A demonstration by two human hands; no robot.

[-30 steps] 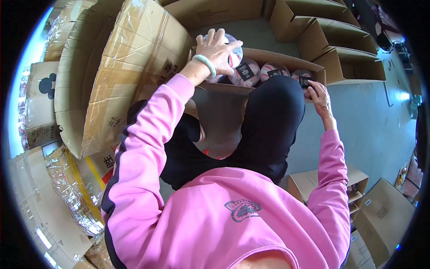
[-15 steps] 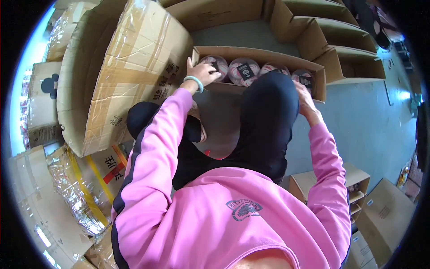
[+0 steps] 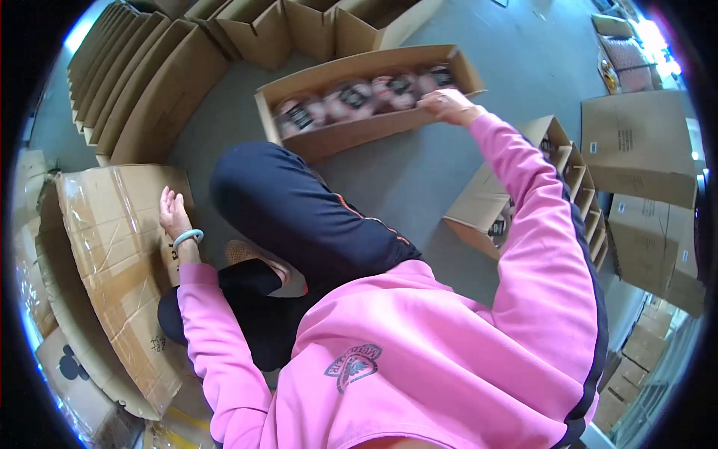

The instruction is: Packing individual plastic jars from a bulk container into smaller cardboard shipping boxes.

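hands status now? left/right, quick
Left hand: open, flat against the large taped brown cardboard box, holding nothing.
Right hand: on the long open cardboard tray; grip cannot be told.

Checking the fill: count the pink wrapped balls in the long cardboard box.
4 pink plastic-wrapped balls, in a row inside the long open cardboard box: left end, next, third, right end by the right hand. More may hide beneath.

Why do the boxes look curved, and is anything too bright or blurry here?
Head view: the fisheye lens bends the long carton and stacked flaps toward the black rim; daylight blows out the top right corner; tape on the big box glints; the right hand is slightly soft.
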